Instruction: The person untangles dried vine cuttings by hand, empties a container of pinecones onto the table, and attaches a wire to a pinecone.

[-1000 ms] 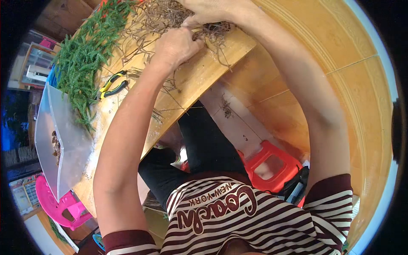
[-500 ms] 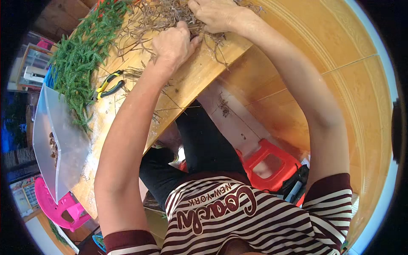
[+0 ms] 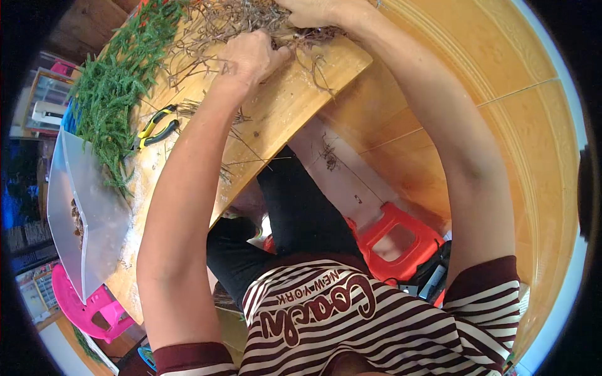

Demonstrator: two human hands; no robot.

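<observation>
A tangled heap of dry brown twigs [image 3: 219, 25] spreads over the far end of the wooden table [image 3: 295, 113]. My left hand [image 3: 251, 56] is closed on the near side of the heap, its fingers curled into the twigs and its thumb pointing right. At the top edge of the view, my right hand [image 3: 313, 11] is bent over the same twigs; its fingertips are partly cut off and hidden. Yellow-and-black pliers [image 3: 157, 127] lie left of my left forearm, beside some thin loose stems [image 3: 194, 109].
Green artificial fir sprigs [image 3: 116, 94] are piled along the table's left side. A translucent plastic bin [image 3: 94, 207] holding brown bits stands at that edge. Below are a pink stool [image 3: 88, 307] and a red stool [image 3: 401, 241]. Twig scraps [image 3: 329, 155] lie on the floor.
My right hand has moved up towards the top edge of the view. My left hand has shifted slightly left and up, and the gap between the hands has widened.
</observation>
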